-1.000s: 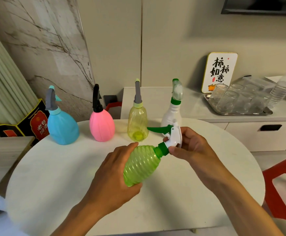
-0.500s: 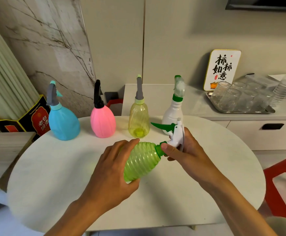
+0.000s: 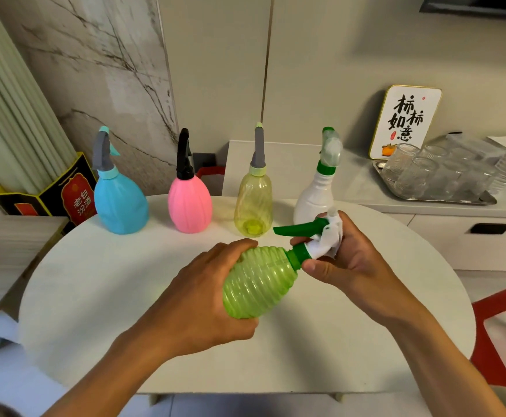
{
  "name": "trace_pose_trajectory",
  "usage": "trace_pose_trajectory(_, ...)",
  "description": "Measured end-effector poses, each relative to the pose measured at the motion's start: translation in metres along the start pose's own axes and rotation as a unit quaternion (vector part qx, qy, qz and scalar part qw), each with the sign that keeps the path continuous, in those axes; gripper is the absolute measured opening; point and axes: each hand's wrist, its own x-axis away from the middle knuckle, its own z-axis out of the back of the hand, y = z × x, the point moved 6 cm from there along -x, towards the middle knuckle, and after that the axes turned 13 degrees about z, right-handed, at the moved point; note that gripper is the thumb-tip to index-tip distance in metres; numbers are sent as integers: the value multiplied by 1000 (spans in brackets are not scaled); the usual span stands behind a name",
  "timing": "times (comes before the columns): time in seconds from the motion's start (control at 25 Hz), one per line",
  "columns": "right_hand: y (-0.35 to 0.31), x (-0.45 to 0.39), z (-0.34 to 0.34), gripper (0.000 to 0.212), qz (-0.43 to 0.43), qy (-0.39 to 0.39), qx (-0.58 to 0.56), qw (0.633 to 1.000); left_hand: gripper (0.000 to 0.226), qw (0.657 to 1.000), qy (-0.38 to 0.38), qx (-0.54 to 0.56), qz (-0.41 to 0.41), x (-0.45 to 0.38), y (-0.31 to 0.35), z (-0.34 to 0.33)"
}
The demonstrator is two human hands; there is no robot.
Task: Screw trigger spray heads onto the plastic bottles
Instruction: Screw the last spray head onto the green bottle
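A ribbed green bottle (image 3: 259, 282) lies tilted above the round white table (image 3: 101, 284), neck pointing right. My left hand (image 3: 203, 299) grips its body from the left. A white spray head with a green trigger (image 3: 312, 236) sits on the bottle's green collar. My right hand (image 3: 345, 260) holds that head, thumb pressed at the collar. Four bottles with heads on stand in a row at the table's far edge: blue (image 3: 119, 203), pink (image 3: 189, 203), yellow (image 3: 254, 206) and white (image 3: 316, 197).
A steel tray of glass cups (image 3: 438, 176) and a framed sign (image 3: 405, 121) sit on the counter behind the table. A red chair (image 3: 504, 332) stands at the right. A dark printed box (image 3: 65, 197) leans at the left by the marble wall.
My right hand has shifted its grip on the spray head, thumb now lower at the collar. The trigger still points left. The bottle stays in my left hand.
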Motion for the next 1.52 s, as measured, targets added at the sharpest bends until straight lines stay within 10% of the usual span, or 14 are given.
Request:
trace_pose_trajectory(0.4,12,-1,-18,63,-15,77,17,997,93,993,101,-64,-11,1,1,3)
trace_pose_trajectory(0.68,13,7,-14,50,-11,265,26,964,93,991,108,-73,-17,3,9,-5)
trace_pose_trajectory(1.52,13,-6,-14,28,-15,78,-275,958,95,956,-121,263,50,-2,-3,-17)
